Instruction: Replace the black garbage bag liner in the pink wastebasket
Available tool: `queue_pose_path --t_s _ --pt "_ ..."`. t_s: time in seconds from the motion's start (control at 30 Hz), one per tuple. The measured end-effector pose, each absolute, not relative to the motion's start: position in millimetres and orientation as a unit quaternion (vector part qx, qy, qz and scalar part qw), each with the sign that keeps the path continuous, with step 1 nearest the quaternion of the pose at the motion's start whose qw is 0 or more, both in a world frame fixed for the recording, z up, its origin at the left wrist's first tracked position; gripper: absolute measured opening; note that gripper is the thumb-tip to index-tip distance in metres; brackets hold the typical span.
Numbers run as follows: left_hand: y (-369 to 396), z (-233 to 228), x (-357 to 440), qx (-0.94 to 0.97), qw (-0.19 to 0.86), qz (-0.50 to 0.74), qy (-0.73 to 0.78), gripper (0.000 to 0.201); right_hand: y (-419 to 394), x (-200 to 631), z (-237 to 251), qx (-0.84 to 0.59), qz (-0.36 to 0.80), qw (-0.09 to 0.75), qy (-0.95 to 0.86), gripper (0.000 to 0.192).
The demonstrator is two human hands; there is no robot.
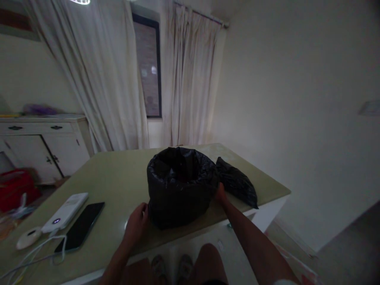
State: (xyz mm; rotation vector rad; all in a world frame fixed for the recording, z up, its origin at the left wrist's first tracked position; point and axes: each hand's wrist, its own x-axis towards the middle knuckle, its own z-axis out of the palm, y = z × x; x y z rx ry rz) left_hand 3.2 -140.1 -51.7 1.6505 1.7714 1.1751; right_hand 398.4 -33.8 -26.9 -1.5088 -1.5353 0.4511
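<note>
A black plastic bag (179, 206) stands near the front edge of the table, with its mouth open upward and its rim folded outward over a round shape. The inside is dark, and what is in it cannot be made out. At the bag's lower left side, my left hand (138, 219) has its fingers curled in against the plastic. My right hand (220, 192) grips the bag's right side, its fingertips partly hidden by the plastic. Just to the right lies a second black plastic bag (239, 182), flat and crumpled.
On the green tabletop (121, 174) at left lie a dark phone (81, 225), a white power bank (65, 211) with a cable, and a small white rounded device (29, 238). A white cabinet (38, 152) and red bag (19, 188) are beyond. A wall (285, 111) rises at right.
</note>
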Motion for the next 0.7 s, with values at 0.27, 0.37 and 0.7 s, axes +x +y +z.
queue_pose_path --t_s 0.27,0.37,0.7 --pt "-158.0 62.6 3.7 0.667 -0.041 0.527 0.524 0.051 -30.9 401.1 69.7 -0.523 0.277 0.535 -0.603 0.087" --pt "-166.4 101.8 30.9 0.773 -0.075 0.416 0.473 0.046 -41.4 391.5 119.8 -0.542 0.177 0.459 -0.682 0.054" --pt "-164.6 135.8 50.6 0.79 -0.115 0.368 0.477 0.027 -80.5 348.3 202.0 -0.649 -0.041 0.302 -0.697 0.029"
